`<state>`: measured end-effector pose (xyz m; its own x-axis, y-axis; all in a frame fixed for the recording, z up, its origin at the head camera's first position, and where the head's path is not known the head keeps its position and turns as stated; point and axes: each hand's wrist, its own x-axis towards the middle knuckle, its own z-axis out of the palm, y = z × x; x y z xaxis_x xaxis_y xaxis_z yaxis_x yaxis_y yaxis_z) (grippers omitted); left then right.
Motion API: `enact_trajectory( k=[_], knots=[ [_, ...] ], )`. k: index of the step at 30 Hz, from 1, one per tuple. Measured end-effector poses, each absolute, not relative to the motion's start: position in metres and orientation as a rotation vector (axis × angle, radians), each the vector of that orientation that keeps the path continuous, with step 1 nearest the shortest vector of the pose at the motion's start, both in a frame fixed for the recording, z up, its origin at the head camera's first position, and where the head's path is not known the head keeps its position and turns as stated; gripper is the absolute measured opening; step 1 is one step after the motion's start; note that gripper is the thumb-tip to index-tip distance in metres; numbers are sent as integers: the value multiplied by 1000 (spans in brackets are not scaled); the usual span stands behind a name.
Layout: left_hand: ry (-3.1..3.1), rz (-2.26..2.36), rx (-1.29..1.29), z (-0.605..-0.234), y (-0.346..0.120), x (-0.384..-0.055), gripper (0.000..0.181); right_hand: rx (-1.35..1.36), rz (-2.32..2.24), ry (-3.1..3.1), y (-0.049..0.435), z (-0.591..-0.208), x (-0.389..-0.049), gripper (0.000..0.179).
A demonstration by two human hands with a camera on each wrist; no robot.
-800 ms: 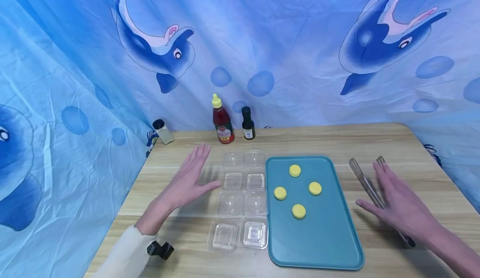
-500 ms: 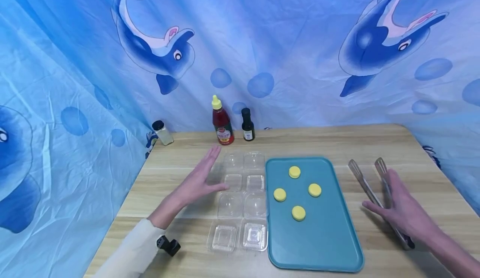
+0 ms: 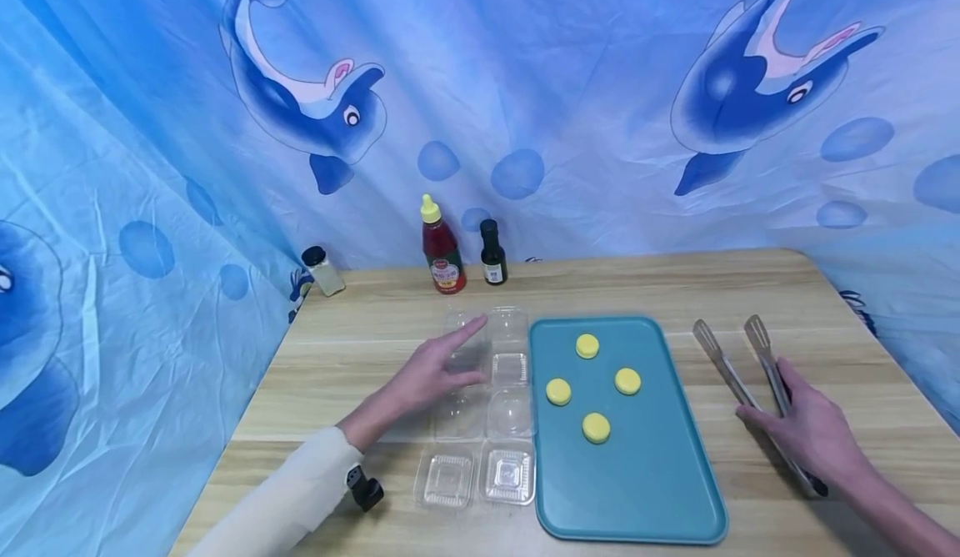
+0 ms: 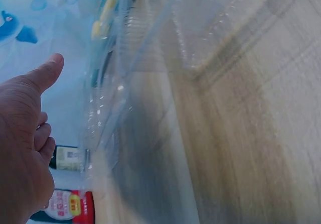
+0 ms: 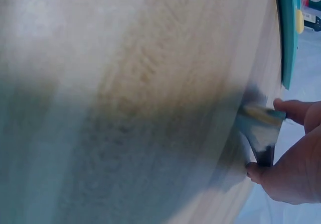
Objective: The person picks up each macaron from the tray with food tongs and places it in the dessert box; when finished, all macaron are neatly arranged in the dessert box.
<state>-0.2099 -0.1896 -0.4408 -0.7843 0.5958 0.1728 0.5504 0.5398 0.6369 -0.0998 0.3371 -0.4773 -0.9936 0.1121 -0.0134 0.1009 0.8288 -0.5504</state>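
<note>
My left hand (image 3: 423,382) is over the left column of clear plastic clamshell boxes (image 3: 510,472), index finger and thumb stretched out, holding nothing. In the left wrist view its thumb (image 4: 46,73) points up beside a box's clear wall (image 4: 113,103), the other fingers loosely bent. On the right, metal tongs (image 3: 726,364) lie spread on the wooden table, and my right hand (image 3: 817,436) grips them, thumb on one arm and fingers on the other. The right wrist view shows the tongs (image 5: 263,133) between thumb and fingers. Between my hands is a teal tray (image 3: 637,490) with several yellow round pieces (image 3: 596,428).
A red sauce bottle (image 3: 444,261) with a yellow cap and a small dark bottle (image 3: 492,253) stand at the table's back edge. A black-capped shaker (image 3: 324,272) is at the back left corner. A blue dolphin-print curtain (image 3: 600,82) hangs behind and to the left.
My left hand has moved right, from beside the boxes to over them. My right hand has come down and back along the tongs and closed its fingers on their arms.
</note>
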Motion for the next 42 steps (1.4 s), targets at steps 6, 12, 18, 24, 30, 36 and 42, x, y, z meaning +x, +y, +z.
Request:
enact_trajectory(
  k=[6, 12, 18, 24, 30, 36, 42],
  knots=[
    [2719, 974, 1054, -450, -179, -212, 93, -155, 866, -2854, 337, -485, -95, 92],
    [2752, 826, 1083, -454, -173, -212, 85, -151, 831, -2766, 335, -487, -92, 77],
    [2784, 778, 1114, -456, -169, -212, 84, -130, 822, -2710, 334, -486, -92, 68],
    [2816, 743, 1106, -459, -166, -213, 84, -87, 870, -2703, 330, -479, -92, 70],
    [2818, 751, 1085, -460, -163, -212, 84, 20, 922, -2666, 316, -464, -92, 66],
    [2823, 753, 1059, -457, -160, -212, 84, 181, 949, -2687, 296, -446, -95, 61],
    [2829, 734, 1034, -456, -158, -212, 82, 300, 1007, -2762, 277, -433, -97, 62]
  ],
)
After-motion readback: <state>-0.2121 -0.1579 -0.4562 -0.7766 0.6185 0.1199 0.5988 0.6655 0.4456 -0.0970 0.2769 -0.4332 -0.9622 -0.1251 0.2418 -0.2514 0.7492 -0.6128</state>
